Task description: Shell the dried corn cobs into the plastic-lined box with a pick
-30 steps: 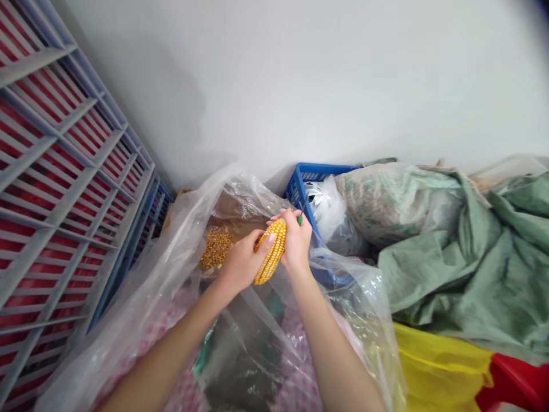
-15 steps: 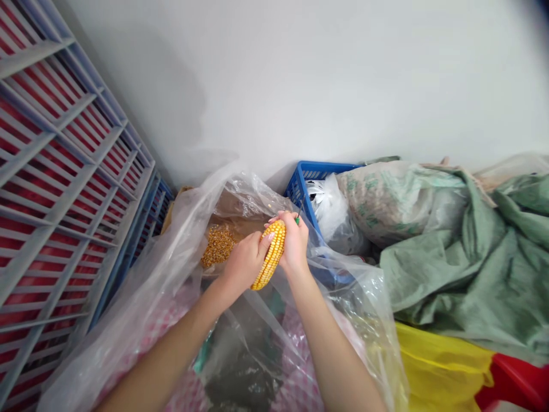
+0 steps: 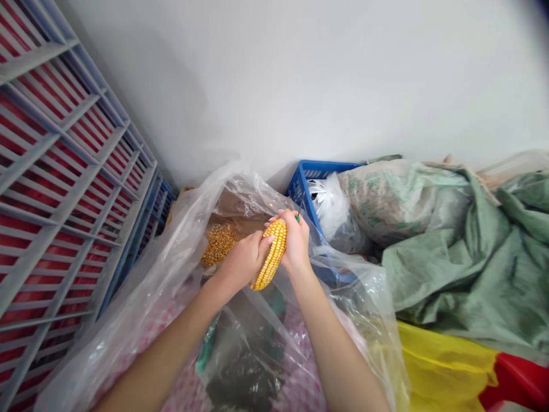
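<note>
Corn cob (image 3: 272, 254) is held tilted between both hands, above the mouth of a clear plastic bag (image 3: 169, 252). The left hand (image 3: 240, 266) curls around the cob's lower half, its fingertips on the kernels. The right hand (image 3: 295, 243) closes around the upper end and also grips a green-handled tool (image 3: 297, 218), whose thin shaft pokes out past the fist. Loose kernels (image 3: 218, 245) lie heaped on brown paper (image 3: 240, 214) inside the bag, just beside the left hand. Nearby stand a blue crate (image 3: 309, 177), a green woven sack (image 3: 446, 269) and a grey rack (image 3: 64, 171).
</note>
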### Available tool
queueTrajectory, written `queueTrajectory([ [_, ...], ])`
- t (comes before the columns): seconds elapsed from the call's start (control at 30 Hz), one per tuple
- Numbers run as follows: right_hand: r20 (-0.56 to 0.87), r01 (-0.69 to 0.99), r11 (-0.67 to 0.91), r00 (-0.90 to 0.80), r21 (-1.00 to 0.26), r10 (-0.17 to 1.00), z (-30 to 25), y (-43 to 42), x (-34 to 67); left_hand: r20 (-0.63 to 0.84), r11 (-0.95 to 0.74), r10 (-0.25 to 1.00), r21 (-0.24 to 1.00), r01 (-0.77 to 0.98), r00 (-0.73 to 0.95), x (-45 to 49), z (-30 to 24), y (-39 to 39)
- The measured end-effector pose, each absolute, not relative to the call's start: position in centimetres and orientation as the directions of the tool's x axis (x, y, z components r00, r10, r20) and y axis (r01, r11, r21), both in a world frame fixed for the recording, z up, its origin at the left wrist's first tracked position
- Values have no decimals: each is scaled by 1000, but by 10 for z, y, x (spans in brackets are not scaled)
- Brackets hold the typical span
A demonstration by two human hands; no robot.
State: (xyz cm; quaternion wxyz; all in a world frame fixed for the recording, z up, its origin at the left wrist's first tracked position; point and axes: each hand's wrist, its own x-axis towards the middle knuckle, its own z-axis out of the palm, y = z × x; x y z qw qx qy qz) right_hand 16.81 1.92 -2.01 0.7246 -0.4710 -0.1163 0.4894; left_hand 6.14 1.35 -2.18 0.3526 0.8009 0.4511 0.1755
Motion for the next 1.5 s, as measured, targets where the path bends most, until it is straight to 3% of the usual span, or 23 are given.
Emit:
queueTrajectory([
  [0.17, -290, -598, 89, 507, -797, 812, -17, 20, 172, -30, -310, 825, 811, 495, 565, 59, -18, 14],
  [0.33, -382, -650, 74, 530, -756, 757, -13, 24, 181, -44, -200, 814, 915, 350, 579, 54, -11, 14],
  [0.57, -319, -607, 70, 509, -792, 799, -12, 20, 175, -112, -186, 884, 806, 561, 455, 65, -27, 9],
  [0.9, -325, -622, 79, 507, -779, 798, -15, 20, 177, -62, -226, 900, 781, 583, 432, 72, -24, 7],
  [1.1, -317, -629, 85, 499, -773, 807, -12, 18, 177, 6, -224, 917, 835, 502, 398, 73, -27, 4],
  [1.33, -345, -633, 62, 498, -772, 795, -13, 19, 178, -123, -163, 877, 833, 529, 465, 70, -24, 8],
  [1.5, -329, -618, 69, 505, -783, 798, -13, 20, 176, -70, -188, 919, 785, 590, 387, 71, -25, 6],
])
